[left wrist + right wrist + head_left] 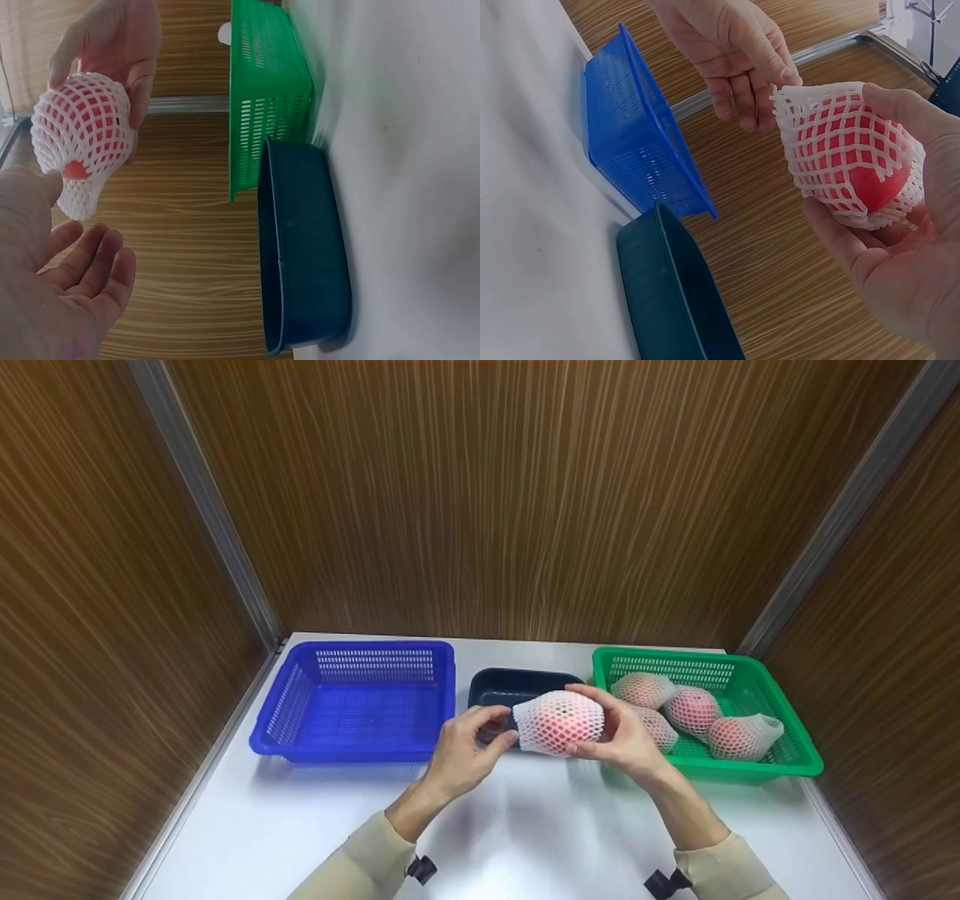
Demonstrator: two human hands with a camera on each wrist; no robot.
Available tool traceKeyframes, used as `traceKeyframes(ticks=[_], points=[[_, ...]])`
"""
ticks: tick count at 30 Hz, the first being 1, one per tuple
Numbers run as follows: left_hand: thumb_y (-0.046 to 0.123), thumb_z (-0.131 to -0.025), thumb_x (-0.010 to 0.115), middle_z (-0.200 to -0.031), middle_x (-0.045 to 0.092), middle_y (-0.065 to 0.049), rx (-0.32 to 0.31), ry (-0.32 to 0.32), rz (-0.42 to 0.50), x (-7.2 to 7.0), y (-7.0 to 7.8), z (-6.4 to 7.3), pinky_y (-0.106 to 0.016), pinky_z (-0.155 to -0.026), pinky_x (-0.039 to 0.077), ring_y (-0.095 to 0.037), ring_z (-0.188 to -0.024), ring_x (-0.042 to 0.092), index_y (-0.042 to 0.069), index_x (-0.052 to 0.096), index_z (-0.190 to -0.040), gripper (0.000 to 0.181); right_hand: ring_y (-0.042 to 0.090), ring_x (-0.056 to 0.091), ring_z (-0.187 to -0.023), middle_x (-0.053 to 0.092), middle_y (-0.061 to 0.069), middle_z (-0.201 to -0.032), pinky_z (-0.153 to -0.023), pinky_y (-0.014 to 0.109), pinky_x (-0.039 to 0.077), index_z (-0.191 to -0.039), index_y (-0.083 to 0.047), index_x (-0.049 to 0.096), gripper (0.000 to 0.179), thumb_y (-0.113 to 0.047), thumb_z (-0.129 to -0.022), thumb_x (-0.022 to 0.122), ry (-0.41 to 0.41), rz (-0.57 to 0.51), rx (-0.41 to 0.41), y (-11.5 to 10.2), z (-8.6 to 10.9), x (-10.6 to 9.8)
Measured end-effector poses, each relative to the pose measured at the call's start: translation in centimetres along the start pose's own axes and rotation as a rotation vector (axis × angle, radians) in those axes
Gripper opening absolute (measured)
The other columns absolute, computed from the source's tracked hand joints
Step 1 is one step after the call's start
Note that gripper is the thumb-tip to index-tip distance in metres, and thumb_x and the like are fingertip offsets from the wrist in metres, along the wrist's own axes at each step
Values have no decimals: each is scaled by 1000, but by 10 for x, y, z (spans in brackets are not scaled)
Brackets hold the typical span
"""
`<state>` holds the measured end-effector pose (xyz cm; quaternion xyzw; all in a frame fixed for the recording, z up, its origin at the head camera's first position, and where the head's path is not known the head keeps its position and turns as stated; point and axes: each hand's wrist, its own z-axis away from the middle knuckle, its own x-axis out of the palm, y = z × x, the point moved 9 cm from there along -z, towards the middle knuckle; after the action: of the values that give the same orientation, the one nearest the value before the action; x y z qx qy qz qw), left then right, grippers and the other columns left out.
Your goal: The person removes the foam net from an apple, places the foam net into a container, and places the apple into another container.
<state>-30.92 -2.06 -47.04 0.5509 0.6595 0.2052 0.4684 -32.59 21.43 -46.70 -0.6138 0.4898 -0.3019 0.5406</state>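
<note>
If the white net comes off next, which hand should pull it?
Probably the left hand: it's beside the end of the white net sticking out, while the right hand holds the red fruit.

Your fruit (881,187): red
Its net (804,95): wht, diamond mesh
Your L basket (375,720): blue, slotted
Your R basket (750,769): grn, slotted
Your tub (311,240): dk teal
Table (315,825): wht
Walls (495,510): brn, streaky woodgrain
Wall trim (202,487): gry
Your sleeves (364,859): beige
</note>
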Motion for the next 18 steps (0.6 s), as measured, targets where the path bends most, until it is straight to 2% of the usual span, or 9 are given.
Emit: traceKeyframes(ticks=[2, 4, 8, 11, 18], points=[[25, -106, 79, -116, 81, -14, -7, -1, 6, 0, 1, 0, -51, -92, 69, -25, -105, 80, 5, 78, -131, 33, 22, 68, -127, 56, 19, -153, -103, 32, 66, -162, -2, 51, 86, -1, -86, 90, -6, 1, -9, -1, 0, 1], [24, -106, 78, -115, 81, -13, -8, 2, 2, 0, 2, 0, -46, -92, 70, -23, -104, 79, 6, 79, -130, 30, 21, 68, -127, 55, 21, -154, -103, 32, 66, -163, 0, 50, 87, -2, -86, 90, -11, -2, -14, -1, 0, 1], [15, -107, 75, -114, 82, -12, 5, 19, 1, -2, 4, -1, -35, -88, 69, -21, -101, 79, 6, 80, -127, 23, 20, 68, -127, 57, 18, -153, -102, 32, 66, -163, 5, 46, 89, -1, -85, 90, -15, 0, -10, -1, 0, 2], [9, -106, 72, -113, 83, -11, -5, 26, 33, -3, 4, -1, -29, -85, 67, -20, -99, 79, 5, 81, -125, 21, 20, 68, -127, 58, 14, -151, -102, 32, 66, -163, 7, 45, 90, -2, -85, 90, -13, 4, -5, 0, 0, 2], [8, -106, 73, -113, 84, -11, -55, 7, 104, 0, 5, -1, -25, -88, 66, -16, -99, 79, 7, 82, -122, 19, 21, 68, -128, 58, 13, -152, -103, 32, 66, -163, 0, 49, 86, -3, -87, 90, -7, 17, -13, -1, 1, 3]])
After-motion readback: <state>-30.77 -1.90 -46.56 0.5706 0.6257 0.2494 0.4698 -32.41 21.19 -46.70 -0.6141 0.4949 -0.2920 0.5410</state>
